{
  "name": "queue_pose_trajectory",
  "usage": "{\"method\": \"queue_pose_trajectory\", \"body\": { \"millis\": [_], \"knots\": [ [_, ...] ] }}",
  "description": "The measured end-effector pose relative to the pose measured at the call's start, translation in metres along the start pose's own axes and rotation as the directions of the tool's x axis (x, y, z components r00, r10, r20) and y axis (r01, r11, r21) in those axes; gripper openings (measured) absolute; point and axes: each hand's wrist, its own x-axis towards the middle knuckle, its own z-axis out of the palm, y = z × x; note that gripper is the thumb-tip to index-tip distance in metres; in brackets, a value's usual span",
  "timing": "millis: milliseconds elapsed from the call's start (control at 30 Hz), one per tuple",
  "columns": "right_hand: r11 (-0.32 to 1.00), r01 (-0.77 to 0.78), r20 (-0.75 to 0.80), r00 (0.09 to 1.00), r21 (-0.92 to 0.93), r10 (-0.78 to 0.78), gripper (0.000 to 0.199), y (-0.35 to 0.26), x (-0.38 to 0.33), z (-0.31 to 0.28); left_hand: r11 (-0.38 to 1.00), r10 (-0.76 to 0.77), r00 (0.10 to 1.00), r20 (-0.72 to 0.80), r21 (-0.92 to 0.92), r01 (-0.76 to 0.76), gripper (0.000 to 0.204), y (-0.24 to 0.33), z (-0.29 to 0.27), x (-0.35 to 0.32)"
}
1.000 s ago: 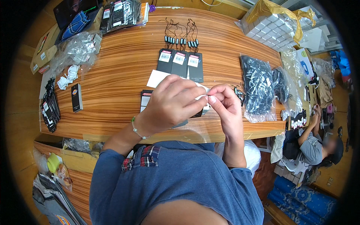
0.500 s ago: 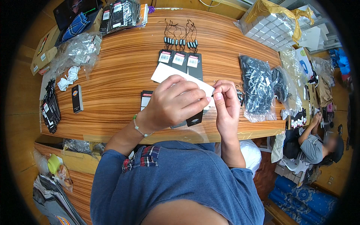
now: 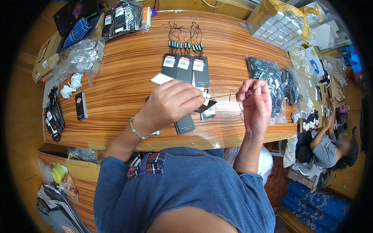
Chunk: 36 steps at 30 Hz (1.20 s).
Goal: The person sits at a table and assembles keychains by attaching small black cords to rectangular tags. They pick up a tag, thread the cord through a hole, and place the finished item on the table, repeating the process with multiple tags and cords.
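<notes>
A long wooden counter (image 3: 128, 77) with striped grain fills the middle of the view and has a rounded edge. The light is bright and even, with soft glare on the front edge. At 8 o'clock, a lower wooden shelf (image 3: 83, 182) sits under the counter. At 4 o'clock, the floor (image 3: 279, 182) is reddish wood, and a blue patterned mat (image 3: 314, 206) lies near 5 o'clock. At 3 o'clock, another person (image 3: 324, 145) in grey sits low. At 1 o'clock stands a stack of white boxes (image 3: 272, 27).
</notes>
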Motion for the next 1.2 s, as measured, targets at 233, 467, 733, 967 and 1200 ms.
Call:
{"method": "queue_pose_trajectory", "body": {
  "millis": [233, 467, 733, 967, 1200],
  "knots": [
    [0.961, -0.205, 0.538, 0.84, 0.185, 0.075, 0.016, -0.002, 0.005, -0.007, 0.897, -0.258, 0.965, -0.038, -0.381, 0.224, 0.016, -0.004, 0.019, -0.013],
    [0.857, -0.36, 0.627, 0.777, 0.369, 0.056, 0.017, 0.013, 0.012, 0.012, 0.724, -0.401, 0.916, 0.004, -0.612, 0.319, 0.014, -0.001, 0.033, -0.012],
    [0.847, -0.264, 0.243, 0.956, 0.462, 0.166, 0.011, 0.022, 0.012, 0.026, 0.565, -0.454, 0.873, 0.179, -0.699, 0.437, 0.024, 0.005, 0.034, -0.004],
    [0.889, -0.215, 0.142, 0.975, 0.403, 0.172, 0.01, 0.027, 0.011, 0.029, 0.15, -0.493, 0.747, 0.445, -0.802, 0.577, 0.022, 0.005, 0.045, -0.008],
    [0.878, -0.152, 0.101, 0.988, 0.453, 0.119, 0.01, 0.015, 0.013, 0.02, 0.218, -0.538, 0.75, 0.384, -0.797, 0.564, 0.015, 0.003, 0.042, -0.011]
  ]
}}
